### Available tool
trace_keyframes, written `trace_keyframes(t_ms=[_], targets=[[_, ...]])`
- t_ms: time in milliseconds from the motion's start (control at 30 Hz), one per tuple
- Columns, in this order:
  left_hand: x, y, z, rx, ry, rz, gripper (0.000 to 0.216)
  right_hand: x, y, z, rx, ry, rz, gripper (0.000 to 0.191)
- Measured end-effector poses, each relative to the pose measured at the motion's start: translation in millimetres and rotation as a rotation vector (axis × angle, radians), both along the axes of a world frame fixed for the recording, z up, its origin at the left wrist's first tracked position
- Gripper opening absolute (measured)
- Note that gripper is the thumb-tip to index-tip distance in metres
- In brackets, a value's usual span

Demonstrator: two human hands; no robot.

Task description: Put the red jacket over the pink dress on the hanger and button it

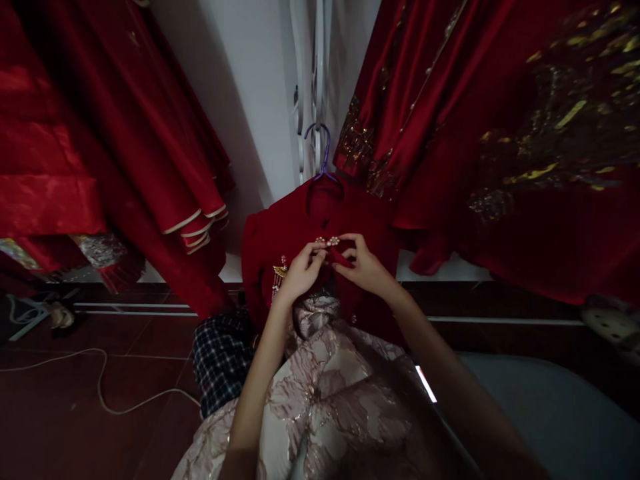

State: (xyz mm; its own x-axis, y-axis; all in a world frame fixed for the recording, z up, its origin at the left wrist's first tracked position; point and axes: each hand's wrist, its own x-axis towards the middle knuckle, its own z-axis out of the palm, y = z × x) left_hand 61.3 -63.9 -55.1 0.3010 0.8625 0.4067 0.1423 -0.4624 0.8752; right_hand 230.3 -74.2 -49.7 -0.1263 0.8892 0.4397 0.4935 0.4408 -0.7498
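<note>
A dark red jacket [280, 240] hangs on a purple hanger [324, 150] in front of me, hooked on a white rail. Both my hands work at its front closure. My left hand [300, 272] pinches a pearl clasp [327, 241] between thumb and fingertips. My right hand [363, 267] is closed on the red fabric flap right beside the clasp. A gold tassel ornament [279, 273] dangles from the jacket just left of my left hand. Below the jacket spreads a pale pink floral brocade skirt [325, 393], under my forearms.
Red satin robes [125, 133] hang at the left, and red gowns with gold embroidery [525, 133] at the right. A checked cloth [220, 353] lies by the skirt. A white cable [100, 380] trails over the dark red floor. A grey surface [550, 413] sits at the lower right.
</note>
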Motion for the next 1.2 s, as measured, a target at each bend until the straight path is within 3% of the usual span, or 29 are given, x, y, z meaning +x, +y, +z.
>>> trace_keyframes(t_ms=[67,133,333,400,467,533,600,767,867,1200], targets=[[2,2,-13.0,-0.218,-0.146,-0.089,0.04,14,-8,1.9,-0.119,0.036,0.005,0.051],[3,2,-23.5,-0.324,-0.202,-0.108,0.044,28,-18,9.4,-0.229,0.09,0.069,0.042],[0,-10,-32.4,-0.341,-0.309,-0.06,0.042,47,-43,40.4,-0.35,0.117,0.323,0.036],[-11,-13,-30.8,-0.267,-0.32,0.09,0.036,47,-46,43.3,-0.406,0.093,0.432,0.042],[-26,-13,-30.5,-0.113,-0.316,0.351,0.028,43,-46,41.7,-0.444,0.052,0.512,0.044],[-41,-10,-33.1,0.06,-0.264,0.605,0.019,32,-42,36.5,-0.448,0.031,0.52,0.039],[-53,-6,-38.3,0.143,-0.186,0.722,0.013,17,-36,28.7,-0.397,0.043,0.478,0.035],[-59,-3,-49.2,-0.012,-0.128,0.565,0.019,-33,-23,2.7,-0.127,0.128,0.301,0.038],[-58,-5,-48.1,-0.027,-0.13,0.566,0.022,-58,-15,-11.0,-0.029,0.134,0.218,0.036],[-59,-13,-36.0,-0.017,-0.205,0.533,0.023,-82,11,-20.8,0.005,0.163,0.174,0.034]])
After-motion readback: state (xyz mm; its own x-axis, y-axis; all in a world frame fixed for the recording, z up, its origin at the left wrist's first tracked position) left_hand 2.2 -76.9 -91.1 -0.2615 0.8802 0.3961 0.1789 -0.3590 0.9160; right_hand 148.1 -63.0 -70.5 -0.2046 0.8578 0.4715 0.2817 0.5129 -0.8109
